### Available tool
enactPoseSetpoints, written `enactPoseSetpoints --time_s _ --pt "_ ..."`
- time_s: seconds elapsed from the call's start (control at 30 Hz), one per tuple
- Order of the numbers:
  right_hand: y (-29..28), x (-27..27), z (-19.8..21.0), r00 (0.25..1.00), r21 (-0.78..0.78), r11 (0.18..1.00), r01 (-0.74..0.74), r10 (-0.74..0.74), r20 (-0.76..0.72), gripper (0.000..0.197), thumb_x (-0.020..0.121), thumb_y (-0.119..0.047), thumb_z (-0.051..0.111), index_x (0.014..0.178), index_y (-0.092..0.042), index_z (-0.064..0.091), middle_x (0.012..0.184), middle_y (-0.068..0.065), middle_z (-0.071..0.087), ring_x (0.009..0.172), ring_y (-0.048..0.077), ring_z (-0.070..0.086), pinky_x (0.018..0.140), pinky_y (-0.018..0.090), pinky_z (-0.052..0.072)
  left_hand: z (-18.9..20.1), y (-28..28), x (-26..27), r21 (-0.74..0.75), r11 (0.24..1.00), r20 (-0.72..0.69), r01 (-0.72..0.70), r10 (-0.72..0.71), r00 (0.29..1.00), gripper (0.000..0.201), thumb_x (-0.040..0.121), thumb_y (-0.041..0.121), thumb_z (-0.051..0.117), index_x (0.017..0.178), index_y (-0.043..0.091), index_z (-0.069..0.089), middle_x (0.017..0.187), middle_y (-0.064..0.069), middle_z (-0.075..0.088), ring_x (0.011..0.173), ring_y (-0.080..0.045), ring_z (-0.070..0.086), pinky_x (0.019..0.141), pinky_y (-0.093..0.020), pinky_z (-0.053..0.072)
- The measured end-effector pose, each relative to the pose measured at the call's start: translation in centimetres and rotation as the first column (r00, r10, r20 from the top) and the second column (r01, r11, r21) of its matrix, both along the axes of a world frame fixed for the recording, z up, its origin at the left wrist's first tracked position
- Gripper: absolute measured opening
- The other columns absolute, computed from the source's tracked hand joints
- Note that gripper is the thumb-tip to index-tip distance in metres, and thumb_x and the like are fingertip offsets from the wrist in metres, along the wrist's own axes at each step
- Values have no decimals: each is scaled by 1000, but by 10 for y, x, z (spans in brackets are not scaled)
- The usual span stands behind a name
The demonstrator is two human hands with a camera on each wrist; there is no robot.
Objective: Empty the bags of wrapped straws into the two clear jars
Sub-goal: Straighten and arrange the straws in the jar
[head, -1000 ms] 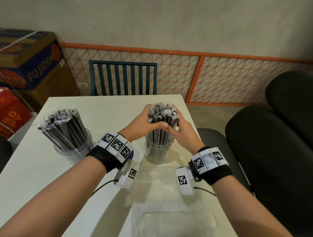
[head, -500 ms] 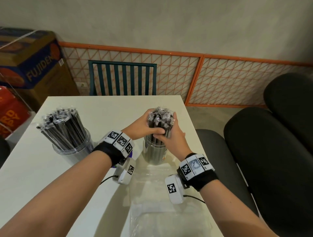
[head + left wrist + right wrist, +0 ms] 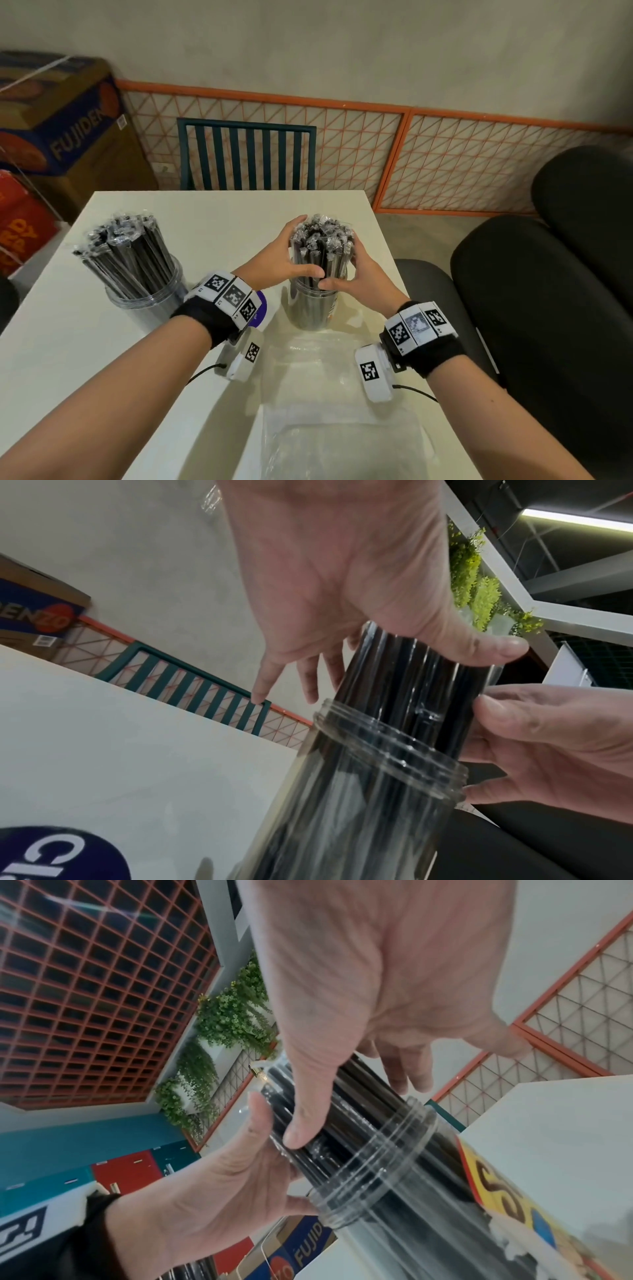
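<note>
Straws in right jar

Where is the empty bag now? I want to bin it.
In the head view the empty bag lies flat on the table at its near edge, between the forearms, just in front of the right jar.

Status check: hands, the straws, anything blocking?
Left hand and right hand cup bundle of black wrapped straws standing in near clear plastic jar. Far clear jar already full. Empty clear plastic bag flat in front, nothing blocking.

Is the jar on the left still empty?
No, the left jar is packed with wrapped straws fanning out above its rim.
</note>
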State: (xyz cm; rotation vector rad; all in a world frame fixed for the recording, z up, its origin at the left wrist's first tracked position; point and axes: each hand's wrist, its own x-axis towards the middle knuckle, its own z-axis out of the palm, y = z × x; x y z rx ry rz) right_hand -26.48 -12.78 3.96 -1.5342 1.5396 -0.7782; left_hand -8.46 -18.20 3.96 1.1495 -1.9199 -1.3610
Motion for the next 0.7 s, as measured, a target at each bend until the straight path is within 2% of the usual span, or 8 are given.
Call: enactPoseSetpoints --time_s 0.13,0.23,0.27,0.33,0.4,0.5,0.6,0.7 --pt "0 4 0 1000 -58 998 8 -7 14 97 71 -18 80 145 -20 18 132 -11 44 122 2 38 100 18 31 3 5 -4 44 998 -24 35 -34 999 113 56 45 78 146 23 13 136 11 35 129 -6 35 112 -31 30" --pt "-3 15 -6 999 -77 997 16 -13 47 110 63 -18 85 146 -21 12 135 -6 48 127 12 45 109 37 36 4 10 -16 39 999 -2 26 -26 1000 132 43 65 78 146 25 6 141 3 34 134 -14 33 114 -37 28" --pt "-4 18 -10 999 -81 996 25 -22 47 115 62 -19 84 148 -22 6 138 0 48 128 17 47 109 40 38 5 12 -21 26 1000 13 10 -10 1000 136 40 67 78 146 25 4 144 0 34 136 -16 33 115 -37 27" --pt "-8 19 -9 999 -101 993 53 -52 13 112 70 -20 79 149 -19 0 142 5 46 129 21 46 107 34 38 7 14 -28 1 999 24 -41 41 999 129 49 52 81 147 20 2 146 -3 33 137 -18 32 115 -36 26" --pt "-12 14 1 997 -129 989 68 -73 -29 93 78 -21 72 149 -15 11 141 6 47 128 20 47 102 25 37 7 13 -27 -20 998 5 -59 59 998 124 56 46 82 147 23 2 148 -2 31 138 -20 30 115 -38 25" --pt "-17 -3 11 998 -60 996 -61 59 -31 84 76 -26 75 145 -15 27 141 2 48 129 16 46 110 36 37 5 8 -11 -35 999 71 -37 40 997 129 45 68 73 145 36 -2 151 1 25 141 -19 22 115 -47 24" --pt "-15 -16 9 997 51 996 -79 80 -13 111 72 -29 79 151 -17 1 156 -1 23 143 14 23 118 37 22 5 5 0 3 1000 117 -18 18 993 128 47 65 74 145 37 -4 155 -4 19 143 -20 16 116 -48 20" --pt "-5 -15 -3 999 53 998 -33 32 28 118 70 -27 80 150 -18 -7 158 -2 17 145 12 17 119 33 19 5 4 1 31 999 86 20 -22 996 127 48 61 75 147 33 0 155 -2 19 141 -16 22 116 -41 23"
